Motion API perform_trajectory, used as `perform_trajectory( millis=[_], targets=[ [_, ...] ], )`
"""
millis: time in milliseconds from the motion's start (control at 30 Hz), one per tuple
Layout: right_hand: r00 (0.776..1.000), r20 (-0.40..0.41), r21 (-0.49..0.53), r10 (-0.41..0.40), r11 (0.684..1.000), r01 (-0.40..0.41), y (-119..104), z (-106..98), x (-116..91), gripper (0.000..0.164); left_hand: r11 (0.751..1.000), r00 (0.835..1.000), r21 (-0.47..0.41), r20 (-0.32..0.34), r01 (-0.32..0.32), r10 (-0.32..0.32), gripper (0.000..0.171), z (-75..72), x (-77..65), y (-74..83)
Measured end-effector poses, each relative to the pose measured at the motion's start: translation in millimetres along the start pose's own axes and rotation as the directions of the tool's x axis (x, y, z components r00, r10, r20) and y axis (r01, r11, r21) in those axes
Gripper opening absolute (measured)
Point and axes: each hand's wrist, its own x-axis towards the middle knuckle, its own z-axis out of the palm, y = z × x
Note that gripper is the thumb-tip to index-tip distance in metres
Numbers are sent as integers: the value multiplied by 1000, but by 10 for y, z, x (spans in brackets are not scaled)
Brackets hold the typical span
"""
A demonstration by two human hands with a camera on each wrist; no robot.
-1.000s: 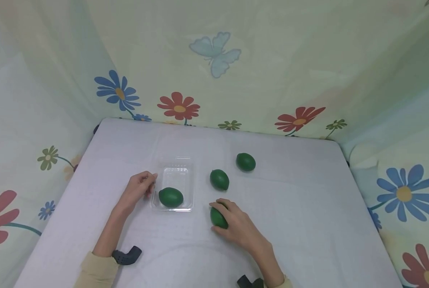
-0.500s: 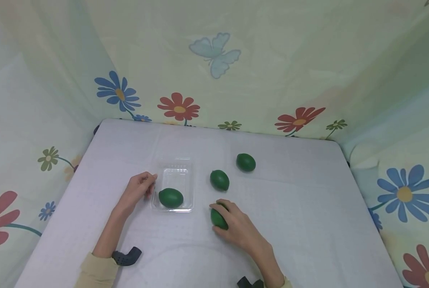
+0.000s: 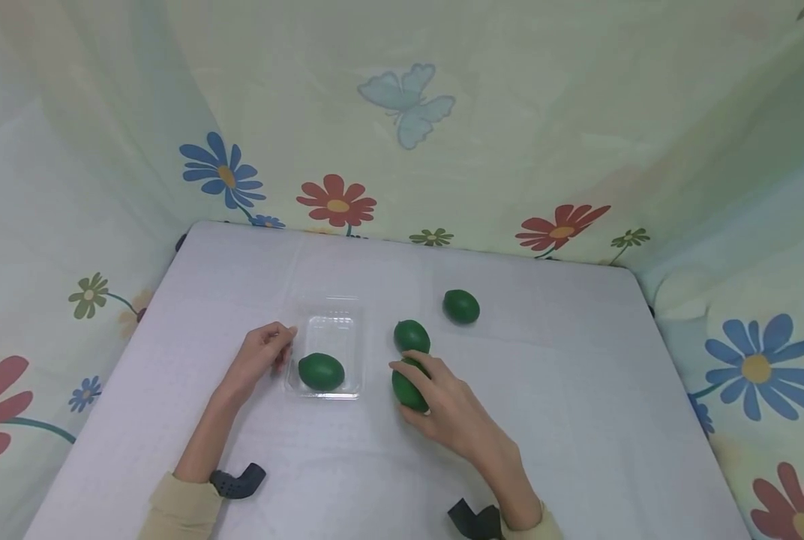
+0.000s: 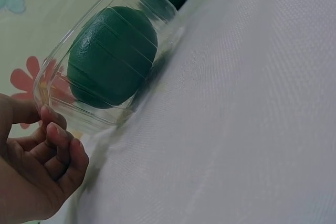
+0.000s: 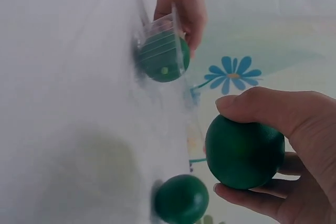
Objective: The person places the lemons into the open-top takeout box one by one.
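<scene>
Flowered curtain point(image 3: 483, 150) backs the white surface point(image 3: 564, 420). Right hand point(image 3: 448, 409) grips one lime point(image 3: 409, 388); left hand point(image 3: 260, 355) pinches the tray point(image 3: 332, 328), whose resting lime point(image 3: 322, 372) points lengthwise toward the left edge.

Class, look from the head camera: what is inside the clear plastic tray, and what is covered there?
One green fruit lies inside the clear plastic tray, at its near end. The tray's floor directly beneath the fruit is covered, so it cannot be seen.
</scene>
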Motion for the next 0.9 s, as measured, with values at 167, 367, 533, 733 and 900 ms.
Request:
perform_trajectory(
  millis=[167, 367, 533, 733, 900],
  targets=[
    [1000, 0, 24, -18, 1000, 18, -19, -9, 203, 63, 1000, 1000, -13, 10, 0, 0, 36, 30, -4, 18],
    [999, 14, 67, -39, 997, 38, -55, 71, 543, 61, 1000, 1000, -26, 13, -8, 8, 37, 57, 4, 32],
    [994, 102, 130, 38, 990, -51, -69, 209, 845, 59, 1000, 1000, -19, 25, -5, 5, 37, 72, 18, 31],
    [957, 243, 192, 161, 959, -210, -107, 429, 1159, 57, 1000, 1000, 5, 30, -4, 3, 37, 74, 35, 22],
    [930, 304, 207, 206, 939, -276, -158, 613, 1349, 54, 1000, 999, 3, 39, -11, 11, 38, 76, 37, 19]
  ],
)
